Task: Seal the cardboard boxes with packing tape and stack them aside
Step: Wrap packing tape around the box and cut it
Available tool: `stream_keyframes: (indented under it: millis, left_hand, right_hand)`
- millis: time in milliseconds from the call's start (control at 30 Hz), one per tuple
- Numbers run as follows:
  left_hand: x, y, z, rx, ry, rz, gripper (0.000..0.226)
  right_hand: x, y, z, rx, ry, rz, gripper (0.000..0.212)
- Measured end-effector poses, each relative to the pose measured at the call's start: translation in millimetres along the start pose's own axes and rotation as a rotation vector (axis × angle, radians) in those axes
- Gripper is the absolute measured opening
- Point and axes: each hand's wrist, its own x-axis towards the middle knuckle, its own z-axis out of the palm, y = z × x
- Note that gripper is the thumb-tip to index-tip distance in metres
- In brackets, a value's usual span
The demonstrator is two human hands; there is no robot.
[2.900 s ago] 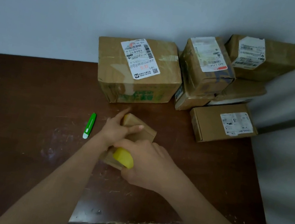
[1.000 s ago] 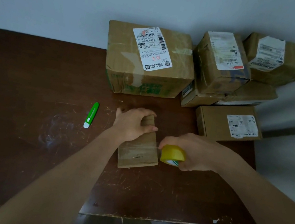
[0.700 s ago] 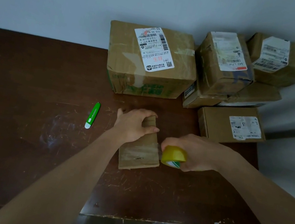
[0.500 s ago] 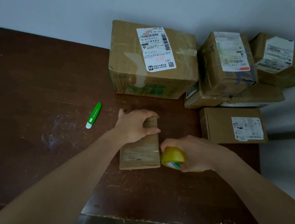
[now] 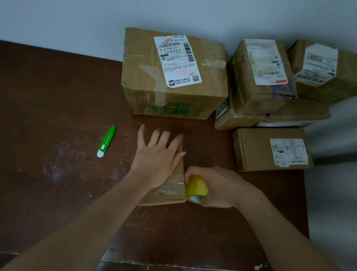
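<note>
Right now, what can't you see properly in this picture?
Head view, the only one:
- Small box: its far end is under the left hand.
- Tape roll: the right hand covers most of it, so the loose end is hidden.
- Labels on the big box and the stacked boxes: print too small and dim.
- Green cutter: blade too small to tell.

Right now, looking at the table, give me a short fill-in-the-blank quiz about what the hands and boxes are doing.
1. The left hand lies flat, fingers spread, on the small ____ box.
2. The right hand grips a roll of ____ packing tape.
3. The green utility knife lies on the table, to the ____ of the left hand.

Missing words: cardboard; yellow; left
</note>
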Motion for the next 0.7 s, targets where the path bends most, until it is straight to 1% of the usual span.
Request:
stream_keyframes:
  millis: [33, 100, 133, 200, 267, 333, 467, 600, 700]
  left_hand:
    - [-3.5, 6.0, -0.3, 0.01, 0.046, -0.051, 0.06]
    - [-14.2, 18.4, -2.0, -0.046, 0.091, -0.22, 0.064]
    - [-20.4, 25.5, -2.0, -0.091, 0.067, -0.318, 0.07]
    - [-31.0, 35.2, 1.9, -0.121, -0.058, -0.439, 0.085]
    - [-30.7, 36.2, 5.3, -0.141, -0.128, -0.466, 0.091]
    - [-28.3, 34.5, 3.4, -0.17, -0.134, -0.479, 0.094]
    - [-16.6, 37.0, -6.1, -0.282, -0.237, -0.584, 0.099]
    - [-12.0, 26.5, -17.5, -0.414, -0.292, -0.578, 0.096]
    - [-19.8, 7.7, -23.7, -0.539, -0.326, -0.554, 0.095]
  right_hand:
    - [-1.2, -0.4, 0.4, -0.001, 0.004, 0.0, 0.055]
    - [-2.5, -0.3, 2.9, -0.012, 0.008, -0.005, 0.055]
    - [-3.0, 0.0, 4.3, -0.017, 0.011, -0.008, 0.056]
    - [-1.9, 0.2, 8.1, -0.023, 0.017, -0.014, 0.056]
    - [0.2, 0.0, 9.9, -0.036, 0.026, -0.003, 0.058]
    - [-1.8, -2.0, 11.0, -0.05, 0.035, 0.016, 0.061]
    - [-11.0, -3.0, 19.6, 0.004, 0.1, 0.05, 0.069]
    - [-26.6, -3.5, 27.6, 0.059, 0.224, 0.033, 0.074]
    - [-42.8, -5.6, 33.0, 0.186, 0.3, -0.009, 0.071]
